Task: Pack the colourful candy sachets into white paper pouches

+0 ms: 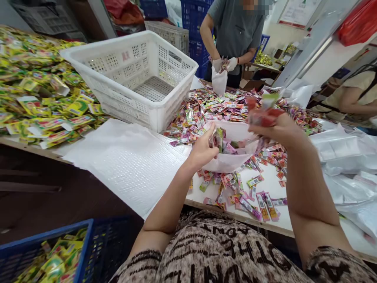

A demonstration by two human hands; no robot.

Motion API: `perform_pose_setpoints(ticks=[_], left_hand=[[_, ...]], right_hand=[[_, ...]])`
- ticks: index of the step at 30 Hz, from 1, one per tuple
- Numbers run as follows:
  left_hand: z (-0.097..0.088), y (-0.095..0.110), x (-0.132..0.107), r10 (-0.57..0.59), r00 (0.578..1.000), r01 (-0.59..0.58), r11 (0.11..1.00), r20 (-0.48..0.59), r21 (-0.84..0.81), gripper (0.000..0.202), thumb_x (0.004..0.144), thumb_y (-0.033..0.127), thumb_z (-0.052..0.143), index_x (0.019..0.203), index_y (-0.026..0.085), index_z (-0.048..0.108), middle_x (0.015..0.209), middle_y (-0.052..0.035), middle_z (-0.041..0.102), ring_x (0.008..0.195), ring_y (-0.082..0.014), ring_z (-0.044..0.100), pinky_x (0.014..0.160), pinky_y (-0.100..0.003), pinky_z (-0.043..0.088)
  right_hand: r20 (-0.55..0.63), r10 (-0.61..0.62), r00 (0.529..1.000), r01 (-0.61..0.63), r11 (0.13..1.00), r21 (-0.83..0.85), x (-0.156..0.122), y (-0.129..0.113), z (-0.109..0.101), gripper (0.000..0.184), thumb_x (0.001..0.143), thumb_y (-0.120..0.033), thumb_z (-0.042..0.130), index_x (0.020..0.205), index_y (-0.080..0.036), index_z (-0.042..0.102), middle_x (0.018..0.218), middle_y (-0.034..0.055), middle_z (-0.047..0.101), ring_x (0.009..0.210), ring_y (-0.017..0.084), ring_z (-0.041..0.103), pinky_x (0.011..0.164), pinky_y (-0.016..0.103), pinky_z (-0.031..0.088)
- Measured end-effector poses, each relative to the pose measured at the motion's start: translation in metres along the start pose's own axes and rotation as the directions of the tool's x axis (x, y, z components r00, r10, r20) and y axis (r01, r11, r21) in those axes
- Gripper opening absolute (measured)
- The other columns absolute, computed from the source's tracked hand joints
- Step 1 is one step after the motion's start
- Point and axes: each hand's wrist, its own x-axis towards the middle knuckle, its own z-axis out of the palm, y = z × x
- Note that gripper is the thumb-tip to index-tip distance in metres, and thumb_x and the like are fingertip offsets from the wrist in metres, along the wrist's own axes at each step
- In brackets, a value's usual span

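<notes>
A white plastic bag (225, 163) lies with its mouth wide, several small candy packets (232, 147) inside. My left hand (203, 149) is closed at the bag's left rim, thumb raised, gripping its edge; some packets show beside the fingers. Above the bag's right side, my right hand (278, 129) is closed around a bunch of packets (262, 116), red and green, smeared by motion. Many loose pink, purple and green packets (229, 106) are heaped behind the bag. More are scattered in front of it, including a pair of long packets (266, 206) near the table edge.
A large white crate (159, 108) stands beyond my left hand, next to a pile of yellow packets (44, 98). White bags lie stacked left (123, 157) and right (350, 157). A blue crate (91, 236) sits low left. Across the table, a co-worker (241, 35) fills another bag.
</notes>
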Motion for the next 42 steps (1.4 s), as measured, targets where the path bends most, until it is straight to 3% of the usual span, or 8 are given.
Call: perform_pose_setpoints(ticks=[5, 11, 14, 17, 23, 30, 38, 42], left_hand=[[-0.001, 0.003, -0.011, 0.031, 0.987, -0.031, 1.0, 0.159, -0.003, 0.091, 0.071, 0.005, 0.054, 0.159, 0.026, 0.042, 0.161, -0.0136, 0.045, 0.055, -0.001, 0.045, 0.051, -0.019, 0.047], [0.002, -0.002, -0.013, 0.015, 1.0, -0.014, 0.998, 0.024, -0.062, 0.087, 0.074, 0.003, 0.054, 0.158, 0.023, 0.044, 0.14, -0.0147, 0.065, 0.049, 0.0005, 0.037, 0.043, -0.016, 0.032], [0.008, 0.001, -0.008, -0.016, 0.999, 0.019, 0.995, 0.032, -0.095, 0.087, 0.073, 0.003, 0.056, 0.157, 0.024, 0.046, 0.135, -0.0129, 0.069, 0.05, -0.0001, 0.04, 0.044, -0.016, 0.033], [0.014, 0.001, -0.007, -0.02, 1.0, 0.021, 0.996, 0.019, -0.089, 0.086, 0.073, 0.004, 0.059, 0.156, 0.024, 0.047, 0.132, -0.0118, 0.07, 0.049, -0.0004, 0.043, 0.043, -0.016, 0.034], [0.021, -0.017, -0.02, -0.09, 0.994, 0.082, 0.989, -0.063, -0.121, 0.081, 0.076, 0.008, 0.059, 0.154, 0.023, 0.049, 0.114, -0.0085, 0.077, 0.048, -0.0029, 0.05, 0.046, -0.017, 0.045], [0.012, -0.021, -0.014, -0.129, 0.974, 0.086, 0.972, -0.188, -0.219, 0.066, 0.075, 0.016, 0.067, 0.141, 0.019, 0.064, 0.07, 0.0009, 0.073, 0.041, -0.0062, 0.049, 0.04, -0.018, 0.041], [0.038, -0.019, 0.006, 0.126, 0.971, -0.171, 0.96, -0.205, -0.222, 0.06, 0.083, 0.029, 0.076, 0.141, 0.031, 0.062, 0.142, -0.0087, 0.065, 0.087, -0.0155, 0.074, 0.062, -0.022, 0.058], [0.048, -0.017, -0.004, 0.052, 0.99, -0.064, 0.994, -0.128, -0.094, 0.028, 0.087, 0.031, 0.071, 0.112, 0.019, 0.076, 0.109, -0.0076, 0.077, 0.079, -0.0145, 0.073, 0.064, -0.023, 0.057]], right_hand=[[-0.394, 0.108, 0.913, -0.074, 0.992, 0.101, 0.009, 0.036, -0.046, 0.03, 0.077, -0.041, 0.078, 0.099, -0.023, 0.07, 0.096, 0.0065, 0.069, 0.072, 0.02, 0.064, 0.064, 0.041, 0.058], [-0.204, 0.076, 0.976, -0.138, 0.941, -0.309, 0.001, 0.071, -0.04, 0.08, 0.066, -0.028, 0.092, 0.139, -0.02, 0.058, 0.134, 0.0146, 0.065, 0.118, 0.034, 0.063, 0.106, 0.058, 0.049], [-0.318, -0.159, 0.935, 0.089, 0.97, -0.226, -0.025, 0.027, -0.01, 0.027, 0.091, -0.033, 0.07, 0.115, -0.022, 0.073, 0.112, 0.0081, 0.074, 0.097, 0.025, 0.071, 0.09, 0.042, 0.056], [0.215, -0.221, 0.951, 0.268, 0.937, -0.224, -0.032, -0.007, 0.048, 0.017, 0.095, -0.022, 0.059, 0.096, -0.02, 0.076, 0.093, 0.004, 0.076, 0.089, 0.021, 0.071, 0.084, 0.033, 0.053], [0.783, 0.239, 0.574, 0.132, 0.917, -0.377, 0.013, 0.037, 0.121, 0.014, 0.087, -0.017, 0.065, 0.095, -0.011, 0.076, 0.093, 0.0106, 0.076, 0.078, 0.022, 0.068, 0.066, 0.028, 0.044], [0.583, -0.185, 0.791, 0.341, 0.925, -0.169, -0.027, 0.023, 0.053, 0.036, 0.096, -0.044, 0.065, 0.122, -0.02, 0.072, 0.098, 0.0077, 0.076, 0.086, 0.019, 0.065, 0.071, 0.027, 0.039], [0.159, 0.08, 0.984, 0.019, 0.84, -0.543, -0.032, 0.076, -0.007, 0.027, 0.102, -0.031, 0.051, 0.1, -0.014, 0.072, 0.087, 0.0105, 0.071, 0.078, 0.019, 0.058, 0.07, 0.03, 0.034], [0.048, 0.109, 0.993, -0.074, 0.879, -0.472, -0.027, 0.125, -0.073, 0.031, 0.097, -0.041, 0.06, 0.11, -0.016, 0.072, 0.091, 0.0105, 0.071, 0.088, 0.022, 0.061, 0.081, 0.033, 0.042]])
